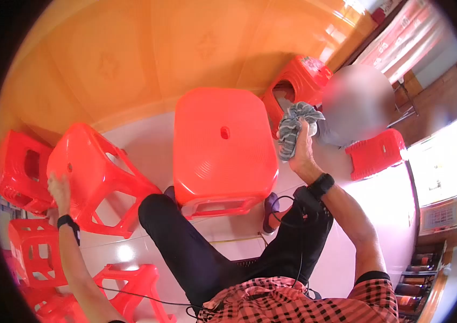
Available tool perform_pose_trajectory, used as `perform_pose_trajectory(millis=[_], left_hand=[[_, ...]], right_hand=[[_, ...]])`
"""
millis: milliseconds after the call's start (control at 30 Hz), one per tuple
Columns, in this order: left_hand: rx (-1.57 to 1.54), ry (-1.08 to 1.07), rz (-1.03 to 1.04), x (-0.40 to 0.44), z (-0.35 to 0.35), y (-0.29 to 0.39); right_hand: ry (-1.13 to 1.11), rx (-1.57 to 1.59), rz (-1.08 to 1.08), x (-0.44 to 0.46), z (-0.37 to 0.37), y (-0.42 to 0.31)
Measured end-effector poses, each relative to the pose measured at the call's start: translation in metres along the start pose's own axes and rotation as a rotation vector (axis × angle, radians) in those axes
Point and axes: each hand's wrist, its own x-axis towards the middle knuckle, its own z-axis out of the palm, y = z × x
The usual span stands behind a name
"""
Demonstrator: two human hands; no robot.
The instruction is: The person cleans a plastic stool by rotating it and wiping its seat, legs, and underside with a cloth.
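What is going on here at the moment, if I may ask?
Someone in a checked shirt has a bunched grey striped cloth in the right hand, off to the right of an upright red stool directly in front. The left hand is at the seat of a second stool, which is tilted; its exact grip is hard to make out. More red stools are on the left, and others on the far right.

No legible text, labels or numbers.
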Motion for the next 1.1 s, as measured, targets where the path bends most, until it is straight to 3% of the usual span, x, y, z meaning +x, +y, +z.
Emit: perform_pose_trajectory(millis=[67, 133, 200, 267, 300, 367, 567, 667, 800, 867, 967, 1000, 1100], left_hand=[[-0.478, 0.142, 0.261, 0.005, 0.005, 0.072], [-0.998, -0.333, 0.158, -0.007, -0.030, 0.169], [-1.268, -0.823, -0.213, -0.028, -0.034, 0.236], [-1.270, -1.016, -0.220, -0.055, -0.064, 0.307], [-1.250, -1.022, -0.210, -0.059, -0.054, 0.321], [-1.543, -1.007, -0.072, -0.070, -0.024, 0.347], [-1.290, -0.907, -0.077, -0.075, -0.097, 0.376], [-1.209, -0.976, -0.061, -0.070, -0.100, 0.375], [-1.256, -0.896, -0.110, -0.071, -0.093, 0.375], [-1.161, -0.787, -0.118, -0.076, -0.095, 0.379], [-1.224, -0.935, -0.024, -0.072, -0.164, 0.392], [-1.170, -0.842, -0.098, -0.068, -0.165, 0.397], [-1.181, -0.807, -0.059, -0.065, -0.148, 0.397]], right_hand=[[-0.007, -0.004, 0.068, 0.009, -0.021, 0.012], [-0.050, 0.003, 0.133, 0.014, -0.034, 0.028], [-0.091, 0.055, 0.171, 0.026, -0.046, 0.057], [-0.107, 0.120, 0.221, 0.028, -0.048, 0.072], [-0.098, 0.139, 0.225, 0.024, -0.049, 0.069], [-0.211, 0.056, 0.282, 0.018, -0.051, 0.061], [-0.180, 0.032, 0.349, 0.021, -0.046, 0.066], [-0.130, 0.038, 0.282, 0.035, -0.049, 0.090], [-0.117, -0.001, 0.213, 0.026, -0.040, 0.083], [-0.085, 0.031, 0.003, 0.011, -0.028, 0.070], [-0.181, -0.002, 0.073, 0.012, -0.039, 0.060], [-0.195, -0.062, 0.133, 0.009, -0.035, 0.040], [-0.151, 0.013, -0.054, 0.019, -0.022, 0.050]])
